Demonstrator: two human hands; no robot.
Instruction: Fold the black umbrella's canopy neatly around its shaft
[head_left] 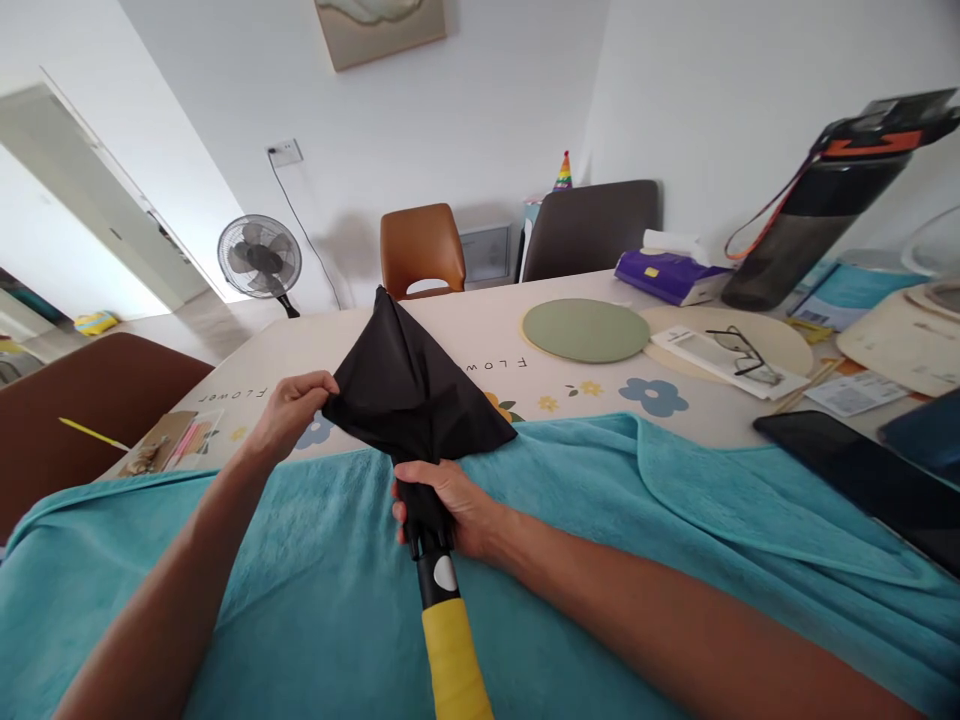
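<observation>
A black folded umbrella (409, 385) lies across the middle, its tip pointing away and its yellow-wrapped handle (454, 655) toward me. Its canopy hangs loose and partly spread in folds. My right hand (442, 500) wraps round the gathered cloth just above the handle, where a white button (445, 572) shows. At the canopy's left corner, my left hand (296, 405) pinches the edge of the cloth and holds it out to the side. Beneath both arms is a teal towel (300, 590) spread over the table's near side.
On the table's right are a phone (862, 480), glasses (742, 350) on a booklet, a purple tissue pack (667, 275), a dark water bottle (817, 215) and a green round mat (585, 330). Pencils (195, 438) lie left. Chairs (422, 245) and a fan (259, 257) stand beyond.
</observation>
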